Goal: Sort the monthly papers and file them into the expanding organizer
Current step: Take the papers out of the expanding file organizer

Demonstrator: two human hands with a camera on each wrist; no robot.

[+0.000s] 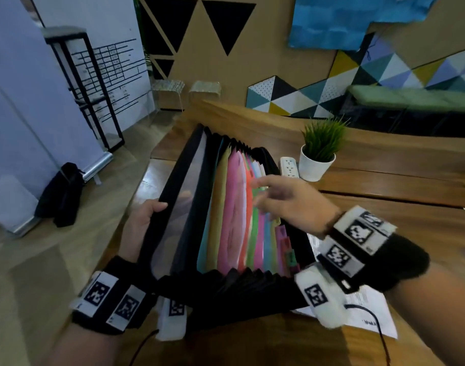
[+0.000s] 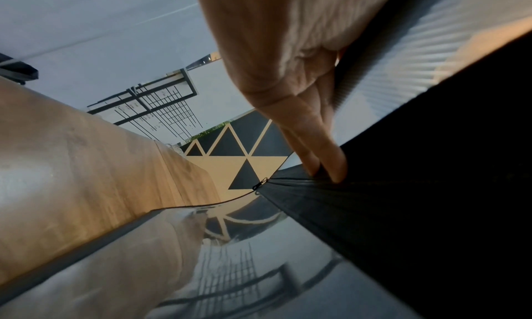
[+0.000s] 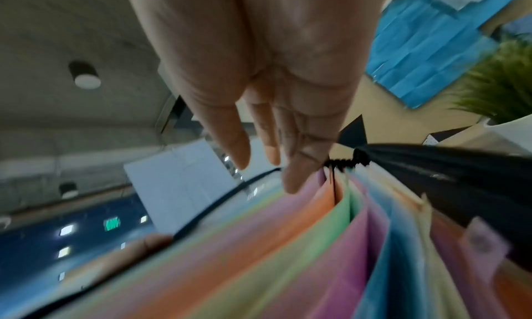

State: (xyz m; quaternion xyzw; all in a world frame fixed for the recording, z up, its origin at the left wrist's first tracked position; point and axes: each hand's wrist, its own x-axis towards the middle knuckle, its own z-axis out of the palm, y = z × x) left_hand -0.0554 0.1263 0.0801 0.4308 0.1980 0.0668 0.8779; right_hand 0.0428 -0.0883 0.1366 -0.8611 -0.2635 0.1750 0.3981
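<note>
A black expanding organizer stands fanned open on the wooden table, its coloured dividers showing. My left hand grips the organizer's front cover, thumb over the top edge and fingers against its outer face. My right hand hovers over the dividers with straight fingers, holding nothing; whether the fingertips touch the tabs is unclear from blur. White printed papers lie on the table under my right wrist.
A small potted plant in a white pot and a white power strip stand just beyond the organizer. The table edge runs along the left, with the floor, a black bag and a metal rack beyond.
</note>
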